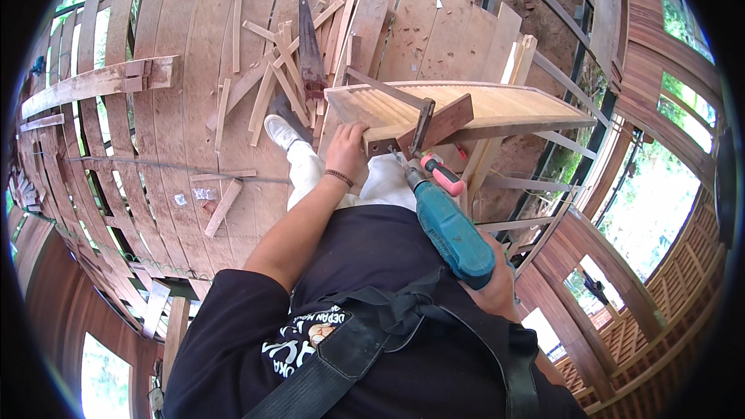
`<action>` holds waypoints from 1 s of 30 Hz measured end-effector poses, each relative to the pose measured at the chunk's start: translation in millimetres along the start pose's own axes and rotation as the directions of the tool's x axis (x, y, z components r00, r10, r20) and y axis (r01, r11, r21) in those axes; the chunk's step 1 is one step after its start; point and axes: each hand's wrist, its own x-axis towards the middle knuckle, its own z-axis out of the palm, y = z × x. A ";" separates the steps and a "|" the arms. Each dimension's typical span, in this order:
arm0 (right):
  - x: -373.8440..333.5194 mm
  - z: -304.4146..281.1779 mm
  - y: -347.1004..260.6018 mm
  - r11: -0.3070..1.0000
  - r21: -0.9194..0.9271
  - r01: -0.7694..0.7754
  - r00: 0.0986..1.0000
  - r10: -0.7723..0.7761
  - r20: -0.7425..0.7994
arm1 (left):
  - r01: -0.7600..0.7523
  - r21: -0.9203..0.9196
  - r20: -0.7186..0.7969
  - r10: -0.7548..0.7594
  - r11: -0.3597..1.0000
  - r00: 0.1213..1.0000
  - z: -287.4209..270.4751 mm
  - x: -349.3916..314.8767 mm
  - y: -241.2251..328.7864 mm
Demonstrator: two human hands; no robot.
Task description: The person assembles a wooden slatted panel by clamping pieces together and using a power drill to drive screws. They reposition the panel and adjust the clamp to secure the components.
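A slatted wooden panel (497, 109) lies in front of me, its near end towards my body. My left hand (347, 149) grips the left corner of that end, fingers curled over the edge. In my right hand (497, 283) is a teal power drill (452, 229), and its bit meets the end face of the panel's frame. Most of the right hand's fingers are hidden behind the drill body. Beside the bit, a bar clamp (423, 126) with a pink and black handle (444, 175) sits across the panel against a brown wood block (448, 122).
A handsaw (311, 54) lies among several loose wood strips (272, 93) on the plank floor (186, 23). My white shoe (282, 132) is close to them. A thick wood board (101, 85) lies at the left. Metal bars (543, 0) and an open gap run along the right.
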 end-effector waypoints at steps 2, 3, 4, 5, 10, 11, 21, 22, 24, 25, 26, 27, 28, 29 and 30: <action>1.5 -0.2 -0.8 1.000 0.002 0.008 1.000 -0.008 -0.004 | 0.019 -0.024 -0.003 -0.019 1.000 1.000 -6.3 3.8 10.4; 1.9 -0.5 -1.6 1.000 -0.003 0.006 1.000 -0.006 -0.003 | 0.029 -0.035 -0.005 -0.029 0.999 1.000 -8.7 4.7 14.3; 2.4 -1.0 -3.0 1.000 -0.009 0.005 1.000 -0.005 -0.002 | 0.029 -0.033 0.000 -0.029 0.999 1.000 -8.5 3.8 13.6; 2.4 -1.6 -4.2 1.000 -0.022 0.004 1.000 -0.004 0.001 | 0.029 -0.030 0.006 -0.029 0.999 1.000 -7.8 2.7 12.1; 3.5 -3.3 -11.0 0.999 -0.046 -0.024 0.999 0.025 0.029 | 0.009 -0.040 -0.009 -0.010 0.999 1.000 -5.1 1.9 7.9; 3.5 -2.8 -12.1 0.999 -0.048 -0.023 0.999 0.024 0.027 | 0.020 -0.048 -0.011 -0.021 0.999 1.000 -4.9 2.3 8.6; 10.3 -7.0 -21.6 0.997 -0.072 -0.022 0.999 0.025 0.039 | 0.008 -0.060 -0.028 -0.010 0.998 1.000 -8.0 2.7 12.1; 9.9 -7.6 -21.3 0.997 -0.081 -0.016 0.999 0.020 0.042 | 0.010 -0.054 -0.028 -0.012 0.998 1.000 -6.5 1.5 10.9; 10.6 -8.5 -19.9 0.997 -0.083 -0.004 0.998 0.009 0.054 | 0.015 -0.042 -0.026 -0.016 0.999 1.000 -3.5 0.0 8.0; 11.2 -8.6 -18.6 0.997 -0.081 0.003 0.998 0.002 0.060 | 0.014 -0.043 -0.024 -0.015 0.999 1.000 -4.3 0.3 8.6; 11.3 -8.5 -17.6 0.997 -0.079 0.009 0.998 -0.004 0.061 | 0.013 -0.044 -0.021 -0.014 0.999 1.000 -5.0 0.6 9.3; 11.2 -8.3 -16.8 0.997 -0.077 0.014 0.998 -0.010 0.061 | 0.011 -0.044 -0.019 -0.012 0.999 1.000 -5.9 0.9 10.1; 11.2 -8.3 -16.4 0.997 -0.076 0.022 0.998 -0.017 0.061 | 0.009 -0.046 -0.023 -0.010 0.999 1.000 -5.0 0.8 9.1; 11.1 -8.1 -15.9 0.997 -0.077 0.019 0.998 -0.014 0.062 | 0.006 -0.047 -0.027 -0.008 0.999 1.000 -4.2 0.9 8.1; 10.7 -7.8 -15.2 0.997 -0.077 0.016 0.998 -0.011 0.062 | 0.003 -0.048 -0.031 -0.005 0.999 1.000 -3.5 0.6 7.3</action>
